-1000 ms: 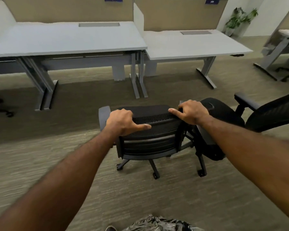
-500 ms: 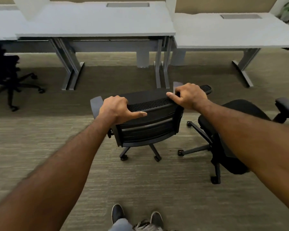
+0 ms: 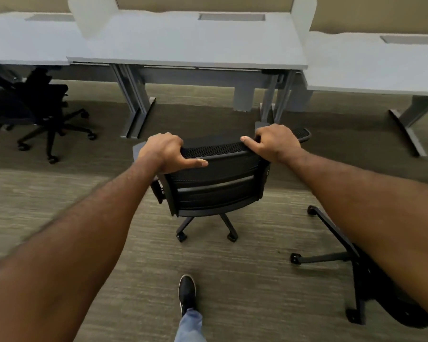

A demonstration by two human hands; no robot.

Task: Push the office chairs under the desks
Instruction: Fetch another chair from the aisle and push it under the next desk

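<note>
Both hands grip top edge of black mesh office chair [image 3: 215, 183]. Left hand [image 3: 163, 151] closed over backrest's left top corner, thumb stretched along the back face. Right hand [image 3: 273, 141] closed over right top corner, index finger lying along the top rim. Chair stands on carpet [image 3: 59, 198] in front of the middle desk [image 3: 190, 43], facing it, not yet under; casters short of the desk's front edge. 2nd chair [image 3: 38, 107] sits partly under left desk [image 3: 22, 43]. 3rd chair's base [image 3: 351, 262] near right arm, front-right of carpet. One shoe [image 3: 187, 293] behind the held chair.
</note>
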